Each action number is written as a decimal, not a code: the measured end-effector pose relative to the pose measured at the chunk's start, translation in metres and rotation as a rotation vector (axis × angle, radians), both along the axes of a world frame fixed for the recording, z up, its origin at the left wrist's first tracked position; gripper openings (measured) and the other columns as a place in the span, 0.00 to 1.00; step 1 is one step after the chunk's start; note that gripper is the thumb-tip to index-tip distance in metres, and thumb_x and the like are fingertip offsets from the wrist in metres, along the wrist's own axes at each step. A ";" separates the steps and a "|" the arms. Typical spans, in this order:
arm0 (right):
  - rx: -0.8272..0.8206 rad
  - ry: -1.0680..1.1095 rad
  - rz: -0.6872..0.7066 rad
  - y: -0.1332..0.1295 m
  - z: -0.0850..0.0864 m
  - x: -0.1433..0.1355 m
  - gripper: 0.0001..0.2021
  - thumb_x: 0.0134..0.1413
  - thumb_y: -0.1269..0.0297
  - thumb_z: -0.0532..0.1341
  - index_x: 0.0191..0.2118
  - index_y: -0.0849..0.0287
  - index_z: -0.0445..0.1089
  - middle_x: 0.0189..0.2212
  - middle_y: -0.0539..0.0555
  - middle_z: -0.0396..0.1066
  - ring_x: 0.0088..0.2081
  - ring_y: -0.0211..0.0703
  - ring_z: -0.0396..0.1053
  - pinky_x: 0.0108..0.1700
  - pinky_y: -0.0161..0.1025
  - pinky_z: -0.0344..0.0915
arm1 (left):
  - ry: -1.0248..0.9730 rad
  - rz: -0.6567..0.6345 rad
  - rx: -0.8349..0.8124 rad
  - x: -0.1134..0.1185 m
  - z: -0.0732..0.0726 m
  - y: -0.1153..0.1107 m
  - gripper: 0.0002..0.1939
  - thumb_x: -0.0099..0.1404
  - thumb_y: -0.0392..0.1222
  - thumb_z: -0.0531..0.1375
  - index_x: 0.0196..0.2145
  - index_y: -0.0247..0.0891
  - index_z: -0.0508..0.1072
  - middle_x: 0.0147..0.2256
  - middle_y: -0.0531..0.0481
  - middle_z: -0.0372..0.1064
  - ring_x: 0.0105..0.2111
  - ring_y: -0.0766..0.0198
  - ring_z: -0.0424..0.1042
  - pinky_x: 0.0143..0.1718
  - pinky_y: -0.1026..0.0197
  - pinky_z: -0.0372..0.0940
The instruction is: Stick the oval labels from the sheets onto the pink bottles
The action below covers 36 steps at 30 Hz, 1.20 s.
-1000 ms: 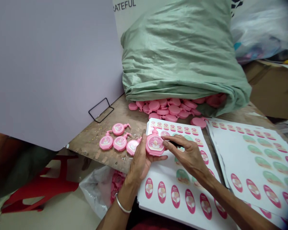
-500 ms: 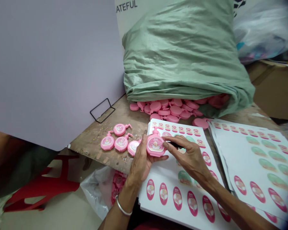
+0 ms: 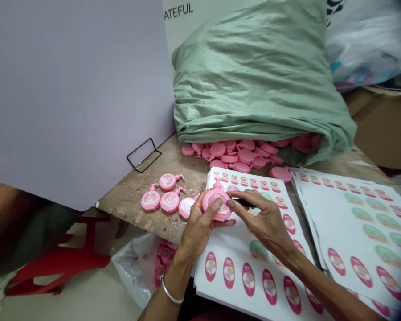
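A pink toy pump bottle (image 3: 216, 191) with a round printed label sits in my left hand (image 3: 199, 223). My left thumb lies across the label, and the fingers support the bottle from below. At the bottle's right edge are the fingertips of my right hand (image 3: 266, 219), closed around a slim black tool (image 3: 243, 202) whose tip I cannot make out. Under both hands lies a stack of sticker sheets (image 3: 232, 243) with pink oval and green labels. Several labelled pink bottles (image 3: 169, 202) rest on the table just left of my left hand.
Plain pink bottles (image 3: 245, 155) spill from a large green sack (image 3: 260, 80) at the back. A second stack of sheets (image 3: 324, 209) lies right. A pale panel (image 3: 80, 98) stands left, beside a black wire stand (image 3: 143, 155). Below the table edge are a clear bag (image 3: 133, 263) and a red stool (image 3: 87, 254).
My left thumb has moved from the bottle's left side onto its label. The right hand stays at the bottle's right edge with the black tool. The view has shifted slightly.
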State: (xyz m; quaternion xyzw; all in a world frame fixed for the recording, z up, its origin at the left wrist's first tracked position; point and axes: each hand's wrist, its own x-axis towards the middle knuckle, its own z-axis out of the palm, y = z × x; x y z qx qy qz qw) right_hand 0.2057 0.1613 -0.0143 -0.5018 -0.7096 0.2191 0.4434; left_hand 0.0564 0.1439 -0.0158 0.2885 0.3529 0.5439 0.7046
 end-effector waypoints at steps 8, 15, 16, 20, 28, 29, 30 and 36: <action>0.136 -0.336 -0.204 0.009 0.001 0.011 0.22 0.52 0.49 0.63 0.47 0.58 0.72 0.40 0.61 0.75 0.43 0.57 0.71 0.47 0.54 0.63 | 0.091 0.076 -0.031 -0.001 -0.006 -0.007 0.25 0.59 0.46 0.65 0.52 0.38 0.66 0.46 0.42 0.69 0.43 0.55 0.73 0.41 0.52 0.74; -0.214 0.156 -0.002 0.013 -0.008 -0.024 0.35 0.42 0.47 0.68 0.55 0.54 0.61 0.54 0.60 0.67 0.50 0.52 0.71 0.48 0.47 0.71 | 0.076 -0.111 0.014 -0.009 0.002 -0.025 0.22 0.58 0.39 0.65 0.50 0.39 0.67 0.49 0.43 0.68 0.45 0.53 0.72 0.42 0.53 0.73; -0.206 0.159 -0.017 0.014 -0.010 -0.027 0.33 0.43 0.47 0.68 0.54 0.54 0.62 0.53 0.60 0.68 0.50 0.53 0.71 0.49 0.48 0.71 | 0.067 -0.108 0.008 -0.013 0.001 -0.028 0.22 0.59 0.39 0.64 0.51 0.39 0.67 0.49 0.42 0.68 0.45 0.52 0.72 0.41 0.53 0.73; -0.184 0.106 -0.069 0.025 -0.018 -0.015 0.30 0.43 0.44 0.67 0.50 0.56 0.65 0.48 0.61 0.71 0.47 0.54 0.72 0.47 0.49 0.70 | 0.154 -0.022 -0.098 -0.040 -0.011 -0.042 0.21 0.62 0.45 0.61 0.51 0.38 0.65 0.44 0.42 0.71 0.41 0.53 0.74 0.37 0.55 0.72; -0.167 -0.416 -0.175 0.096 -0.029 0.037 0.16 0.56 0.52 0.57 0.42 0.58 0.73 0.35 0.56 0.77 0.34 0.47 0.74 0.33 0.39 0.66 | 1.044 0.360 0.027 -0.097 -0.046 -0.037 0.17 0.63 0.55 0.57 0.34 0.37 0.72 0.32 0.46 0.72 0.35 0.55 0.70 0.40 0.57 0.62; -0.183 -0.498 -0.206 0.108 -0.029 0.038 0.15 0.57 0.54 0.57 0.40 0.58 0.74 0.33 0.56 0.77 0.33 0.47 0.74 0.31 0.38 0.64 | 1.087 0.361 0.032 -0.098 -0.049 -0.034 0.17 0.63 0.56 0.56 0.34 0.38 0.72 0.32 0.46 0.73 0.34 0.54 0.70 0.39 0.56 0.62; -0.203 -0.558 -0.235 0.119 -0.028 0.038 0.14 0.56 0.55 0.57 0.38 0.58 0.75 0.30 0.56 0.77 0.31 0.48 0.74 0.30 0.38 0.62 | 1.134 0.367 0.033 -0.097 -0.051 -0.030 0.17 0.63 0.56 0.56 0.35 0.38 0.72 0.32 0.46 0.74 0.34 0.53 0.71 0.39 0.55 0.62; -0.198 -0.776 -0.272 0.162 -0.028 0.028 0.12 0.55 0.61 0.57 0.39 0.60 0.75 0.34 0.62 0.77 0.38 0.53 0.74 0.33 0.39 0.60 | 1.419 0.485 0.100 -0.094 -0.067 -0.008 0.18 0.64 0.54 0.54 0.41 0.39 0.74 0.40 0.40 0.74 0.43 0.46 0.70 0.48 0.46 0.59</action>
